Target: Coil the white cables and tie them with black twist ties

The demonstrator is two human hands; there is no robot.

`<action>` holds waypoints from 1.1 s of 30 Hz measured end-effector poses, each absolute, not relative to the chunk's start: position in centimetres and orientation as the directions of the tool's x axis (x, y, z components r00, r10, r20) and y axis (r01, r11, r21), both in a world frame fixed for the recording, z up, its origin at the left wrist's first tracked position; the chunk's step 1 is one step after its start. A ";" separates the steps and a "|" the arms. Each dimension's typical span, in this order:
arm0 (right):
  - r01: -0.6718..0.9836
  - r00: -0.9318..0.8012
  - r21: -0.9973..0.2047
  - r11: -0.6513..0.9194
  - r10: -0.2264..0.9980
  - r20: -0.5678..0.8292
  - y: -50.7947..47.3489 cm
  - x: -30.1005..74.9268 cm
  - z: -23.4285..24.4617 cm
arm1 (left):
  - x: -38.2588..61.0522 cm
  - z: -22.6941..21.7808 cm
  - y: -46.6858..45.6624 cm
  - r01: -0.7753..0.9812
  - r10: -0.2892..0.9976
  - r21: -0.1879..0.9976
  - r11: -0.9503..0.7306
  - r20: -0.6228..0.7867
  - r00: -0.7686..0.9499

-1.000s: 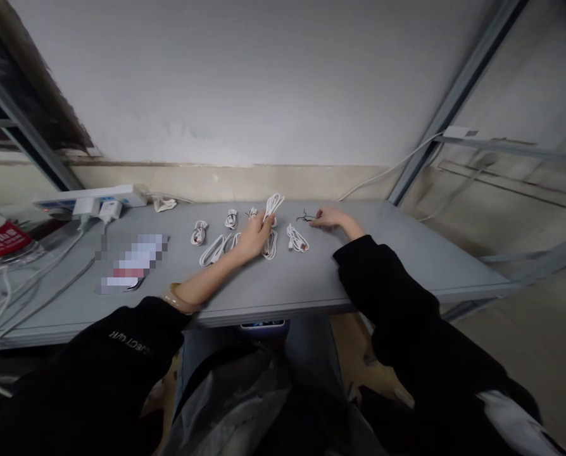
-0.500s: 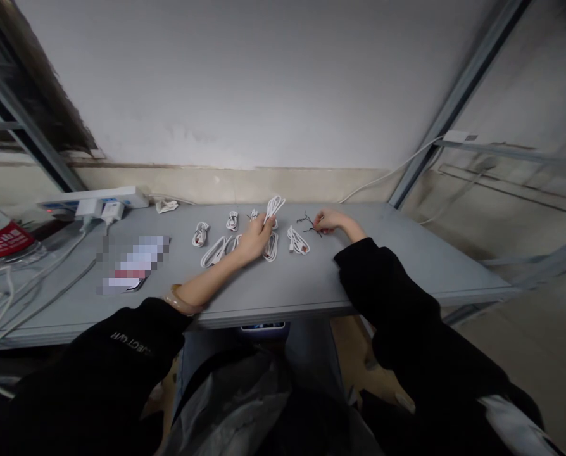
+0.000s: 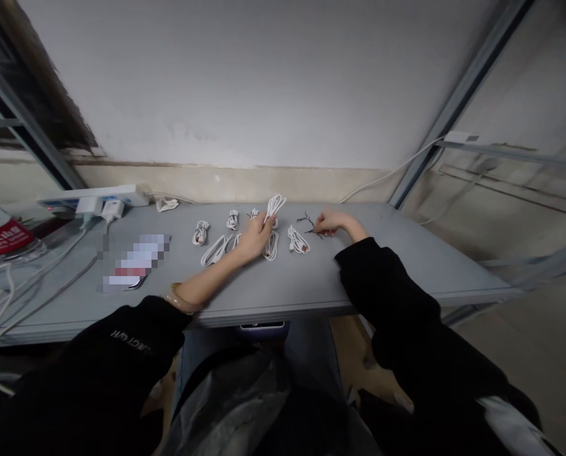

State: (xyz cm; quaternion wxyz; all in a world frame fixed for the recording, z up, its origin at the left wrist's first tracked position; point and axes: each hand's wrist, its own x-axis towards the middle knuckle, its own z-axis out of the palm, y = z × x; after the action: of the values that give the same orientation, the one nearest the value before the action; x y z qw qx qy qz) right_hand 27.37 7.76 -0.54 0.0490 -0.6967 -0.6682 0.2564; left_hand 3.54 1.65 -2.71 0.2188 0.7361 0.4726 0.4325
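Observation:
My left hand [image 3: 254,239] is closed around a coiled white cable [image 3: 276,205], whose loops stick up above the fingers. Over the right part of the tabletop, my right hand [image 3: 329,223] pinches at a small heap of black twist ties [image 3: 306,218]; a tie meets the fingertips, though the exact grip is small in view. Between the hands lies a folded white cable [image 3: 299,240] with a brownish-red spot. Another white coil [image 3: 270,247] lies just under my left hand, partly covered by it. A looped white cable [image 3: 215,251] rests left of that hand.
Two tied white cable bundles, one [image 3: 201,233] at left and one [image 3: 232,220] farther back, lie on the grey table [image 3: 273,291]. A phone [image 3: 138,259], a power strip [image 3: 135,196] with plugs, trailing cords and a red-labelled bottle [image 3: 5,234] occupy the left. Metal posts flank the table.
Hardly anything differs. My right hand has shifted very slightly at the twist ties, and the left hand keeps its hold on the cable in the same place.

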 end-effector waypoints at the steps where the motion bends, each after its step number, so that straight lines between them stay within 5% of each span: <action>1: 0.914 -0.020 -0.392 -0.102 0.956 -0.293 7.7 27.3 -0.5 | 3.5 -2.7 1.6 0.502 0.885 0.734 -0.458 0.428 0.183; 9: 0.937 -0.100 -0.350 -0.002 0.957 -0.272 7.6 27.3 -0.4 | 3.5 -2.5 1.5 0.510 0.883 0.724 -0.464 0.426 0.197; 16: 0.853 -0.174 -0.520 0.053 0.967 -0.185 8.2 27.7 -0.6 | 3.4 -2.8 1.7 0.509 0.874 0.714 -0.480 0.439 0.208; 25: 0.517 -0.041 -0.838 0.174 0.983 0.179 8.3 27.0 -0.4 | 3.5 -3.0 1.9 0.538 0.873 0.693 -0.479 0.438 0.212; 33: 0.269 0.149 -0.894 0.358 0.901 0.406 9.1 25.7 -0.9 | 3.5 -2.7 1.4 0.527 0.875 0.699 -0.484 0.409 0.261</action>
State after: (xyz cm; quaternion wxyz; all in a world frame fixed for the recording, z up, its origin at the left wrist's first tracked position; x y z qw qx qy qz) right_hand 25.67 9.07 -0.88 0.5742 -0.4949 -0.5912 0.2753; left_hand 3.53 1.44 -2.71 0.2180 0.7635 0.4589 0.3987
